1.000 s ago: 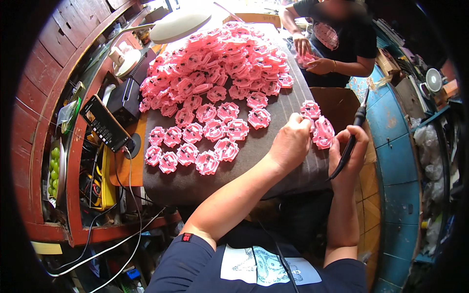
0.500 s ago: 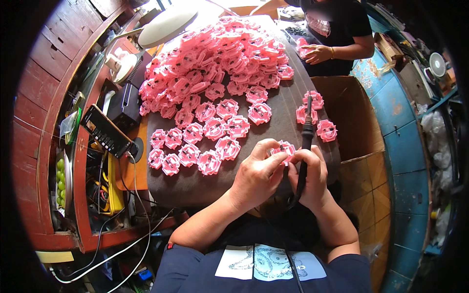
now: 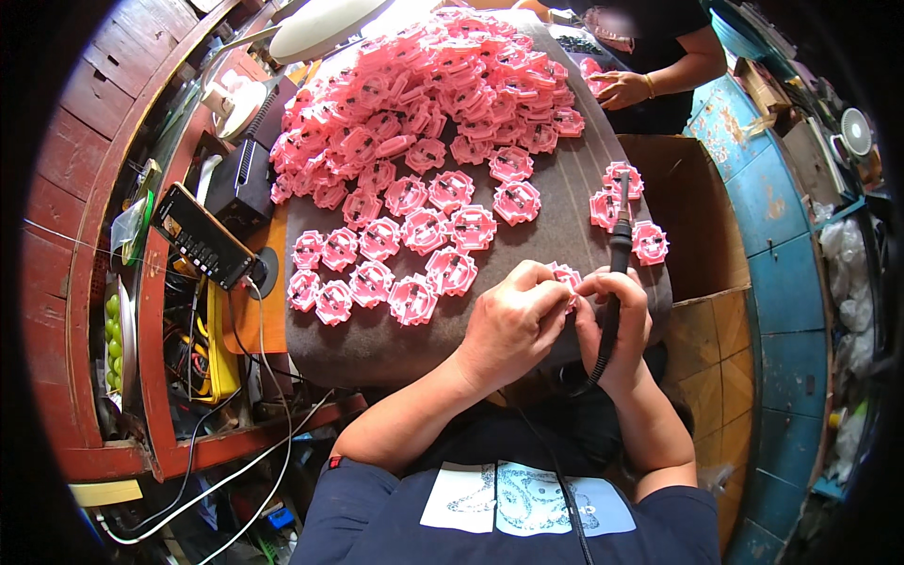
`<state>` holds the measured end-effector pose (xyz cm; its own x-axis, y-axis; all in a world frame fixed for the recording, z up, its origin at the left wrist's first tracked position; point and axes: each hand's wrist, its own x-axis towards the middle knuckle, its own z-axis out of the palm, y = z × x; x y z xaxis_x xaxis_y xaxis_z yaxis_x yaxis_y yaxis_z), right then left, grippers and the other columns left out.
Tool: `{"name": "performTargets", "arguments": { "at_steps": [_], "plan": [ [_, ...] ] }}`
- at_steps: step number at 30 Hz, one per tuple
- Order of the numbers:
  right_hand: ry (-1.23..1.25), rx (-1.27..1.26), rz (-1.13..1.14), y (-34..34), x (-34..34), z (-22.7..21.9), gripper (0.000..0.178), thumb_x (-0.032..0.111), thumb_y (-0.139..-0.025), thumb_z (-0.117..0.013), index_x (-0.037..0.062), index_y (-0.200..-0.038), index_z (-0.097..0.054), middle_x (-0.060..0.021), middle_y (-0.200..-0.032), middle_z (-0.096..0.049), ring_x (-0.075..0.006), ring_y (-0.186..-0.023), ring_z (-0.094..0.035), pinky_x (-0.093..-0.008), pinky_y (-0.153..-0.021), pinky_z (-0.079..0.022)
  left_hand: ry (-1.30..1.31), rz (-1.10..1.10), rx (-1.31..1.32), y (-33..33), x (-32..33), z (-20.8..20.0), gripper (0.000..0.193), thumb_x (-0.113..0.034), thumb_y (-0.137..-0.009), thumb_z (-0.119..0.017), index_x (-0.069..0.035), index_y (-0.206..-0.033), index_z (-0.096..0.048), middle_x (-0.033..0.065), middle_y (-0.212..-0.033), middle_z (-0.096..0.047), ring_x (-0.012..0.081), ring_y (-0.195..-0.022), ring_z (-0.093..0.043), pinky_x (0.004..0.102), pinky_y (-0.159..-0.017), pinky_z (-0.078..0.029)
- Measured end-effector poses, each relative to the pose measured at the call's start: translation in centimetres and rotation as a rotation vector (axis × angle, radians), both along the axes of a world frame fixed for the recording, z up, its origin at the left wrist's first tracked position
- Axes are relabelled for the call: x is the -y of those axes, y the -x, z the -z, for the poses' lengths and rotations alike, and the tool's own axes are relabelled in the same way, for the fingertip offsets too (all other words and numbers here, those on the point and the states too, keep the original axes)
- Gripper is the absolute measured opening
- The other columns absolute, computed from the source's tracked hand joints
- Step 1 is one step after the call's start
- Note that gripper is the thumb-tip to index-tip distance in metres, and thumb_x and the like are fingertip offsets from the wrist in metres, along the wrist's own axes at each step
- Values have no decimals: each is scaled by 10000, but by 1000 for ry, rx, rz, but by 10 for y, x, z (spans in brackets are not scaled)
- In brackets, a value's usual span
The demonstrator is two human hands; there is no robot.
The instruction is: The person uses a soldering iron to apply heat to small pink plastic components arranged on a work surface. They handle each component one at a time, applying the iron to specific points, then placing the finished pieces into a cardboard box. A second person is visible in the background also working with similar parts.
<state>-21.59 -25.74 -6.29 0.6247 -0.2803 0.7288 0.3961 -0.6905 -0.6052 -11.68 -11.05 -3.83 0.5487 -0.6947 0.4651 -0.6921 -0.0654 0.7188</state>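
My left hand (image 3: 511, 328) is closed in a pinch on a small pink plastic part (image 3: 565, 273), holding it over the near edge of the table. Close beside it, my right hand (image 3: 623, 334) has a soldering iron (image 3: 620, 243) tucked between its fingers, the dark handle and cord running down past the palm and the tip pointing away. The right thumb and forefinger also meet at the pink part; fingers hide much of it. Left of my hands, several pink parts with dark pieces in their middles (image 3: 412, 299) lie spread out, and three more (image 3: 650, 242) lie on the right.
A big heap of pink parts (image 3: 405, 104) covers the far table (image 3: 546, 235). On the left stand a phone (image 3: 205, 237), a black box (image 3: 238, 193) and a lamp (image 3: 325, 28). An open cardboard box (image 3: 687, 217) sits at the right, with another person's hand (image 3: 621, 89) beyond.
My view has shifted slightly, so the table's things sit a little differently. Both hands have drawn closer together around the pink part, and the iron remains in my right hand.
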Motion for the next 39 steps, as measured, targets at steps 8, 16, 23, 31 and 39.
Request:
{"name": "performTargets", "arguments": {
  "at_steps": [8, 16, 23, 31, 39],
  "plan": [
    [312, 76, 25, 8, -2, -7, 452, -48, -854, -748, 68, -1245, -553, -173, -1123, -740, -367, -959, -699, -470, -858, -541, 25, -26, 11, 1, 1, 1, 133, -13, -887, -761, -31, -1015, -730, 139, -995, -677, 277, -772, -697, 363, -669, -571],
    [256, 71, 27, 8, -4, 2, 409, -35, -886, -730, 47, -1247, -556, -172, -1107, -736, -375, -971, -702, -477, -885, -538, 55, -54, -53, 4, 1, 2, 139, -14, -888, -767, -22, -1025, -749, 124, -987, -680, 215, -685, -677, 319, -600, -543],
    [265, 91, 66, 21, 4, -8, 288, 62, -918, -715, 38, -1191, -629, -151, -979, -737, -342, -854, -693, -451, -812, -528, -13, -67, 8, 5, 2, 1, 142, -13, -854, -779, -33, -987, -736, 118, -967, -681, 213, -675, -676, 323, -599, -545],
    [238, 21, 26, 67, 10, -14, 524, 386, -1053, -627, -12, -1391, -583, -152, -920, -675, -300, -735, -619, -440, -699, -488, -63, -70, 23, 6, 3, -1, 150, -22, -831, -791, -39, -967, -730, 110, -932, -666, 207, -664, -666, 327, -596, -542],
    [208, 12, -72, 88, 7, -25, 289, 184, -959, -640, 0, -1176, -693, -92, -805, -604, -252, -636, -577, -385, -576, -453, -56, -70, 34, 5, 5, -1, 140, -20, -828, -788, -33, -951, -721, 108, -909, -652, 199, -635, -636, 323, -573, -517]
  ]
}}
